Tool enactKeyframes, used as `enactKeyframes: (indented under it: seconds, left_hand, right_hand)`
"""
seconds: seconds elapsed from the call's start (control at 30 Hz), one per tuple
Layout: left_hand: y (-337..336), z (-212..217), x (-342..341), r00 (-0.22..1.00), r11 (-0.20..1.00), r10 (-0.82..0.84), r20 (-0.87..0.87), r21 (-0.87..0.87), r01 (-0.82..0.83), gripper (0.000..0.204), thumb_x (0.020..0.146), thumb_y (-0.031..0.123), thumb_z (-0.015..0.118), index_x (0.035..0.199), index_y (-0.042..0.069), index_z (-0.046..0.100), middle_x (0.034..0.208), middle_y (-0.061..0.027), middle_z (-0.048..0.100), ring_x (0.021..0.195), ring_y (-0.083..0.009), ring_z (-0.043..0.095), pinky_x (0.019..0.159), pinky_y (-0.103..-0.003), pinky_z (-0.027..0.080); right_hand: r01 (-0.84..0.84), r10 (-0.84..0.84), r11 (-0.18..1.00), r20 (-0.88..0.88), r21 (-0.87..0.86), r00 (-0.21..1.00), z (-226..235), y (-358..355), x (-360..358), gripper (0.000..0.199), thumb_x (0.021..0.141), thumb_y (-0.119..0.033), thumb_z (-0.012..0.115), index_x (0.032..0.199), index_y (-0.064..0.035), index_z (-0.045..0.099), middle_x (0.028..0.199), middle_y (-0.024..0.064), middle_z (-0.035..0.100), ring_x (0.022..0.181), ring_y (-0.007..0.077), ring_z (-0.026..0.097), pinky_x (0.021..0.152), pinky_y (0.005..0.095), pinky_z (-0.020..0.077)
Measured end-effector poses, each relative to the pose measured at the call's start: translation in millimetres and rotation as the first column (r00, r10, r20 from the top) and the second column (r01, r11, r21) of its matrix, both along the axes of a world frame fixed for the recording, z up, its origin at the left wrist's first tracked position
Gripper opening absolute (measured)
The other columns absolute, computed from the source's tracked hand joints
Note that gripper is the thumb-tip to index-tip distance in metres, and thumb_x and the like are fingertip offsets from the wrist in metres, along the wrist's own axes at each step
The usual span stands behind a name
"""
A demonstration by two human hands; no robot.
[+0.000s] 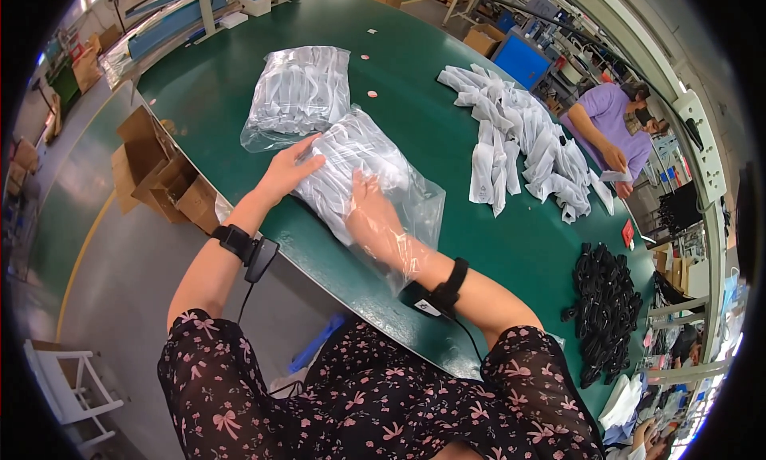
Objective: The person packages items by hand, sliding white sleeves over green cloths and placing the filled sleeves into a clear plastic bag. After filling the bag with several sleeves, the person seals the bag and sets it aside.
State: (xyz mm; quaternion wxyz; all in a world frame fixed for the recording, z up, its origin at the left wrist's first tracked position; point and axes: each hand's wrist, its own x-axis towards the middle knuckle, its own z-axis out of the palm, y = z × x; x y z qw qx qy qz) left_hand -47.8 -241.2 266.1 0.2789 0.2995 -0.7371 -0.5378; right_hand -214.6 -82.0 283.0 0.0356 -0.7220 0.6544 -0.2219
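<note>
A clear plastic bag (427,205) lies at the table's near edge, packed with several white sleeve-like packets (363,145). My left hand (289,171) holds the bag's left side, thumb on top and fingers along the edge. Through the bag's mouth, which faces me, my right hand (375,217) reaches inside. Its fingers are stretched out and lie on the packets, seen through the film. Just beyond, a second filled clear bag (299,89) lies flat, touching or nearly touching the first.
On the green table (415,45), loose white packets (519,133) spread at the right, with a heap of black cables (605,308) nearer me. A co-worker in purple (610,125) handles a packet across the table. Open cardboard boxes (159,173) stand beside the left edge.
</note>
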Motion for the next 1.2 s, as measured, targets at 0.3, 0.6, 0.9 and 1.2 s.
enactKeyframes:
  seconds: [0.3,0.6,0.9,1.2]
  left_hand:
    - [-11.9,1.0,2.0,0.978,0.958,-0.064,-0.196,0.263,0.115,0.065,0.089,0.030,0.068,0.143,0.003,0.044,0.141,-0.0104,0.048,0.129,-0.0183,0.043,0.109,-0.032,0.031]
    - [-22.0,5.4,-0.5,0.994,0.980,-0.105,-0.027,0.169,0.108,0.069,0.086,0.030,0.072,0.142,0.001,0.044,0.136,-0.0097,0.052,0.126,-0.0180,0.045,0.107,-0.032,0.034]
    - [-43.1,23.4,-8.5,0.968,0.929,-0.244,0.060,0.301,0.215,0.076,0.087,0.039,0.070,0.147,0.005,0.038,0.137,-0.0103,0.050,0.123,-0.0205,0.048,0.105,-0.033,0.037]
    - [-44.2,34.8,-32.3,0.951,0.857,-0.272,0.144,0.486,0.171,0.082,0.089,0.043,0.067,0.150,0.004,0.028,0.145,-0.0110,0.043,0.128,-0.0210,0.045,0.106,-0.033,0.037]
  right_hand:
    - [-0.028,0.025,0.994,0.026,0.108,0.999,14.6,11.9,9.2,0.050,0.089,-0.029,0.064,0.106,0.0135,0.043,0.066,0.0220,0.062,0.061,0.0417,0.064,0.055,0.0456,0.0524]
    - [-0.039,0.030,0.998,0.201,0.041,0.979,3.9,-10.9,7.1,0.054,0.089,-0.034,0.065,0.106,0.0126,0.044,0.074,0.0256,0.063,0.070,0.0424,0.065,0.061,0.0454,0.0525]
    - [0.061,-0.131,0.967,0.277,0.247,0.952,-6.2,1.0,-71.5,0.045,0.087,-0.029,0.064,0.107,0.0086,0.050,0.093,0.0294,0.063,0.090,0.0441,0.062,0.078,0.0475,0.0504]
    - [0.014,-0.030,0.978,0.074,0.207,0.997,-40.7,-49.2,-59.5,0.022,0.084,-0.014,0.058,0.096,0.0030,0.061,0.091,0.0269,0.064,0.089,0.0463,0.062,0.077,0.0490,0.0504]
